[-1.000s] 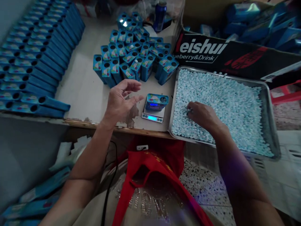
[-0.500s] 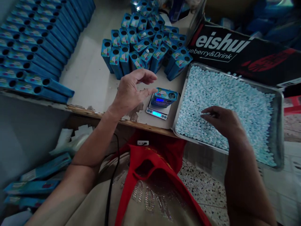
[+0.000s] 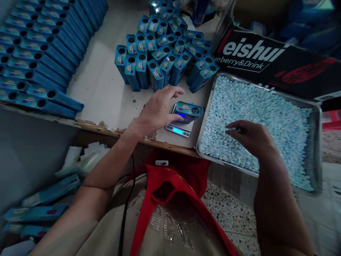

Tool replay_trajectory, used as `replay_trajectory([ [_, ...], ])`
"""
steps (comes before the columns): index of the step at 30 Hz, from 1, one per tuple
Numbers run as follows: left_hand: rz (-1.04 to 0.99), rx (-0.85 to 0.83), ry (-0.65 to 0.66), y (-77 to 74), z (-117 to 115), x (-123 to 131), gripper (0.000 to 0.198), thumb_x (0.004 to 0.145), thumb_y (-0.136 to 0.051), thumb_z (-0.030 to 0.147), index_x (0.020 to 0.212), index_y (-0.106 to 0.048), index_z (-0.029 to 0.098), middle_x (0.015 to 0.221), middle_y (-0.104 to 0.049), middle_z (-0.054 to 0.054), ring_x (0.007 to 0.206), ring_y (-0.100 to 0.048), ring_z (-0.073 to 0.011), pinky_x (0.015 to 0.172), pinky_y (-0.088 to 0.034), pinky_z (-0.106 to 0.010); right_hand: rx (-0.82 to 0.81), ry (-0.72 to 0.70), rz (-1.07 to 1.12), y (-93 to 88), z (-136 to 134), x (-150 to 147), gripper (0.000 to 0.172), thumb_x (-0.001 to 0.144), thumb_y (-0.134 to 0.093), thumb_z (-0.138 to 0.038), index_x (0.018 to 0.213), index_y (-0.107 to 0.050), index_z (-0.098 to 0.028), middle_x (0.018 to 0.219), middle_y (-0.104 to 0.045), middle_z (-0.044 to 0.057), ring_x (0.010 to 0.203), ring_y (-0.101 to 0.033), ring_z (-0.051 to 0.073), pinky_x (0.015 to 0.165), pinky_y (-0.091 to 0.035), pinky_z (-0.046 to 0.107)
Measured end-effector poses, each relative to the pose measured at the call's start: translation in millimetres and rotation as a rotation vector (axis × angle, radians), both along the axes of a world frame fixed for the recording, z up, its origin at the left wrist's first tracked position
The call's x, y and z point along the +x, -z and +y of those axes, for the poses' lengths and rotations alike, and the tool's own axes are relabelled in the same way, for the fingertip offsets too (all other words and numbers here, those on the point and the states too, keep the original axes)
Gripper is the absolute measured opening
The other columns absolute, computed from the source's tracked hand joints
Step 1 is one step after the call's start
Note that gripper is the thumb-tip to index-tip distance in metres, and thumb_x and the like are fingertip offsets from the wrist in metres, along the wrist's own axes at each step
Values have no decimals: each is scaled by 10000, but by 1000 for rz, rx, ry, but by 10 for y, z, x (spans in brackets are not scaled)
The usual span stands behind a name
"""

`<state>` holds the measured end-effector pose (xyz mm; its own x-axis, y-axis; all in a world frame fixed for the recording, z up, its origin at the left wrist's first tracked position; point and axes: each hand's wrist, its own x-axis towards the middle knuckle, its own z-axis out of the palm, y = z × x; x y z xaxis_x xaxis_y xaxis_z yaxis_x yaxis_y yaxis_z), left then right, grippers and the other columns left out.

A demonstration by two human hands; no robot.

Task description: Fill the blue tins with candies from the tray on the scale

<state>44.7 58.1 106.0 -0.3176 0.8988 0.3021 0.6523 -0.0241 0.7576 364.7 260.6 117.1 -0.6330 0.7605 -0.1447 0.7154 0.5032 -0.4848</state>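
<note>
On a small digital scale with a lit display stands a blue candy tin, whose round hole shows pale candies inside. My left hand is beside it, thumb and fingers apart, the thumb reaching across the tin's front; whether it touches cannot be made out. Over the metal tray of pale blue candies, my right hand is pinched, with a few white candies between its fingertips.
Several upright blue tins stand behind the scale, a loose candy on one. Packed rows of tins fill the table's left side. A black printed carton stands behind the tray. The worn wooden table edge runs near my body.
My left hand has moved slightly down and right, its thumb now in front of the tin. My right hand stays over the tray, shifted slightly left.
</note>
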Motion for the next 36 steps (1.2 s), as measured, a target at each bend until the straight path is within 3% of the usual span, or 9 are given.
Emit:
replay_trajectory([
  [4,-150,-41,-6,260,85,81,619,816,-981,97,1360,-711,219,1307,-796,-60,1221,-770,-259,1105,-608,-378,33,-101,114,60,-23,-40,337,868,-770,-507,1071,-906,-274,1222,-866,126,1078,-788,355,949,-585,500],
  [7,-214,-19,34,286,262,172,451,900,-910,82,1297,-736,207,1219,-814,-58,1129,-787,-241,1039,-631,-360,-71,4,372,142,-146,-228,364,922,-793,-525,1186,-861,-284,1388,-828,116,1315,-748,361,1145,-570,559],
  [10,66,78,123,63,461,324,409,962,-791,19,1309,-766,233,1274,-809,-77,1228,-756,-274,1171,-592,-467,-549,289,759,243,-295,-496,365,968,-787,-591,1179,-783,-293,1205,-840,75,1152,-801,290,1063,-659,497],
  [13,432,217,230,-172,611,514,453,1032,-647,-1,1330,-794,307,1328,-801,-66,1335,-709,-301,1376,-389,-665,-1033,499,1027,319,-387,-685,286,1040,-740,-579,1035,-728,-293,1040,-803,60,1022,-799,254,972,-710,438],
  [16,602,295,344,-188,735,617,412,1073,-633,54,1294,-818,348,1318,-805,-56,1343,-696,-310,1436,-204,-768,-1259,661,1204,354,-444,-756,222,1123,-646,-478,1025,-702,-286,966,-769,50,926,-771,225,885,-724,375],
  [18,609,247,369,-114,810,605,412,1063,-643,57,1271,-831,358,1290,-811,-53,1304,-706,-312,1425,-219,-780,-1332,732,1277,365,-474,-789,183,1142,-613,-418,1054,-693,-279,960,-767,47,900,-762,216,861,-724,351],
  [23,362,120,243,-23,879,438,417,1020,-736,106,1345,-829,351,1318,-816,-64,1250,-719,-302,1227,-534,-543,-1443,818,1336,358,-468,-887,136,1143,-589,-343,1076,-670,-257,980,-768,71,925,-780,216,872,-733,339],
  [30,-461,48,53,184,631,201,501,821,-1000,464,1237,-823,248,1224,-827,-68,1139,-793,-288,1077,-651,-419,-1356,684,1191,314,-339,-751,112,1086,-648,-289,1125,-733,-227,1048,-803,93,992,-805,198,897,-729,282],
  [36,-742,-48,-68,405,246,65,659,647,-1082,458,1198,-801,231,1118,-837,-47,1073,-809,-269,988,-684,-368,-1152,511,1052,369,-254,-488,249,861,-926,-275,1020,-735,-250,795,-683,-26,611,-591,102,518,-551,161],
])
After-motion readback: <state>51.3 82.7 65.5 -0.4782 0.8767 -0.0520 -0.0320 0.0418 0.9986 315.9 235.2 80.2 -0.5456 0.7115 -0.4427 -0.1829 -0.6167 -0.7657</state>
